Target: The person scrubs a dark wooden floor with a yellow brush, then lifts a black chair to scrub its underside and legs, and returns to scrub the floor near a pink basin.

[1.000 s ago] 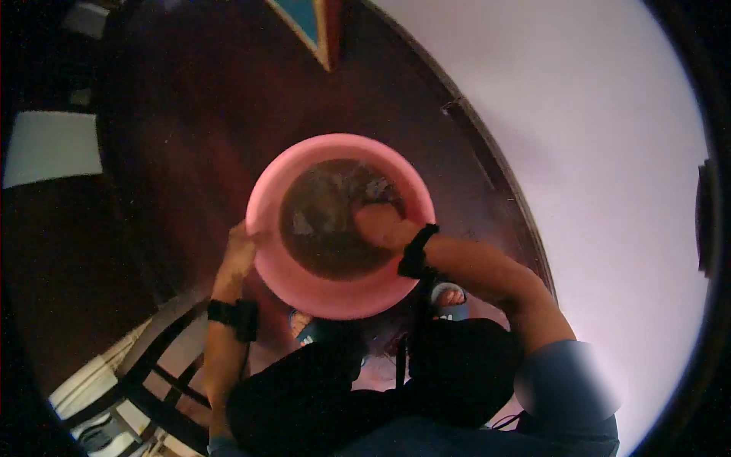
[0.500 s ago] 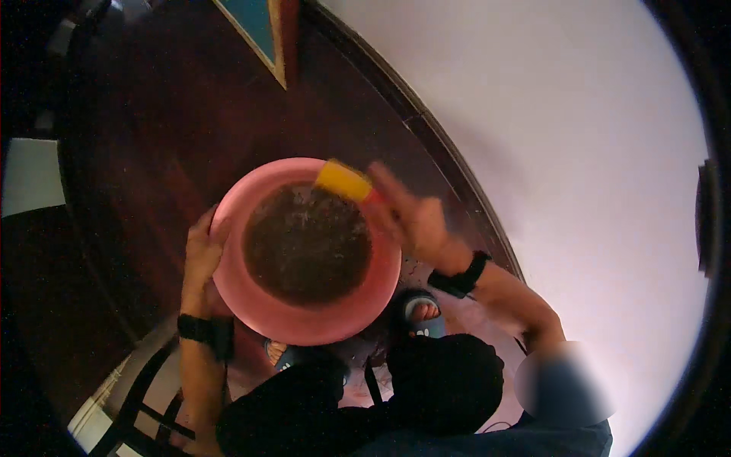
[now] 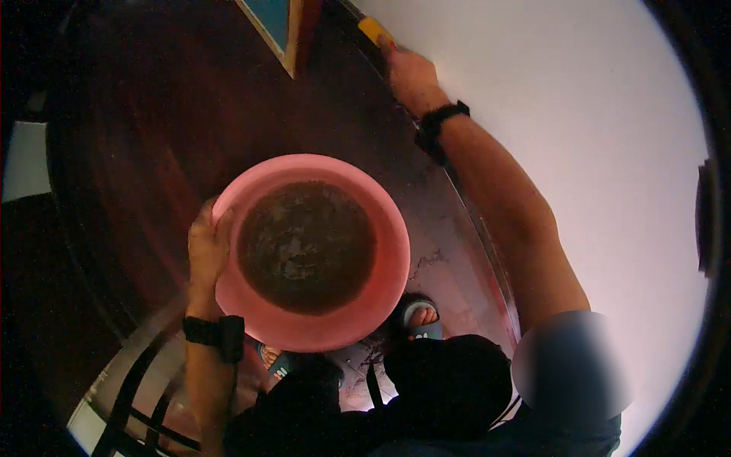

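My left hand (image 3: 208, 247) grips the left rim of a round pink basin (image 3: 392, 251), fingers outside and thumb over the edge. Murky brown water (image 3: 304, 251) covers the basin's bottom, with lighter glints on its surface. Far up and to the right, my right arm reaches past the basin along the foot of the white wall. My right hand (image 3: 415, 80) is closed around a small yellow block-shaped tool with a red part (image 3: 375, 30). The tool is at the dark skirting; its exact kind does not show, and my fingers cover its red part.
A dark skirting board (image 3: 487, 259) runs along the white wall (image 3: 579, 114) on the right. A wood-framed blue-green panel (image 3: 274, 30) stands at the top. My sandalled feet (image 3: 424, 320) are just below the basin. Black chair bars (image 3: 145, 381) curve at lower left.
My right hand has moved from the basin's right rim up and away to the wall's foot, carrying the yellow tool. My left hand keeps its hold on the basin.
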Motion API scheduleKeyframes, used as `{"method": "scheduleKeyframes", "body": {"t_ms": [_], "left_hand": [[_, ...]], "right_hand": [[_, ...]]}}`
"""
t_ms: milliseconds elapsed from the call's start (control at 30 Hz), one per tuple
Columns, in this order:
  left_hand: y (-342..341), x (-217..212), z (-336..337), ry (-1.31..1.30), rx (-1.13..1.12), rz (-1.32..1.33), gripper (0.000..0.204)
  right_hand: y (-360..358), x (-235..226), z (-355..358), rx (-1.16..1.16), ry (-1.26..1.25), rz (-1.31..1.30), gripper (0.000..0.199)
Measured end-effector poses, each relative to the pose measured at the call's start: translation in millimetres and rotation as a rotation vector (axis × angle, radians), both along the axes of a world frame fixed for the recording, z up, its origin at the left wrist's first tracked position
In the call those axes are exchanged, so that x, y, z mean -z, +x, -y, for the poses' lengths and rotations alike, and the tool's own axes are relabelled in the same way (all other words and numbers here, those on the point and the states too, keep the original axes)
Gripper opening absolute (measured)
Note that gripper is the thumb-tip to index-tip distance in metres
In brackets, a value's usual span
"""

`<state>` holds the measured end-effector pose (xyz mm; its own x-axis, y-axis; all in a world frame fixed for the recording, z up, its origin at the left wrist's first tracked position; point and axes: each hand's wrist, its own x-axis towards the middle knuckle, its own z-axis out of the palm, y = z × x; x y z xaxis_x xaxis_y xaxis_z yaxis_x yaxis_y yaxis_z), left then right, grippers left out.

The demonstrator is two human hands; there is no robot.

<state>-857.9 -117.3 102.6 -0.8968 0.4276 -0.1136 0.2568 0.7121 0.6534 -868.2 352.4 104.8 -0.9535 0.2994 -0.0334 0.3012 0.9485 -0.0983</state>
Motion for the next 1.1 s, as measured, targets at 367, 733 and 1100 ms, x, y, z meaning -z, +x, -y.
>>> {"method": "scheduleKeyframes", "body": {"t_ms": [367, 733, 1100], "left_hand": [[11, 2, -6, -0.019, -0.079, -0.03, 0.037], [10, 12, 26, 0.029, -0.059, 0.014, 0.039], [4, 4, 21, -0.057, -0.121, 0.066, 0.041]], "right_hand": [[171, 4, 9, 0.032, -0.104, -0.115, 0.059], [118, -21, 43, 0.294, -0.284, 0.163, 0.047], [138, -8, 32, 0.219, -0.231, 0.039, 0.073]]}}
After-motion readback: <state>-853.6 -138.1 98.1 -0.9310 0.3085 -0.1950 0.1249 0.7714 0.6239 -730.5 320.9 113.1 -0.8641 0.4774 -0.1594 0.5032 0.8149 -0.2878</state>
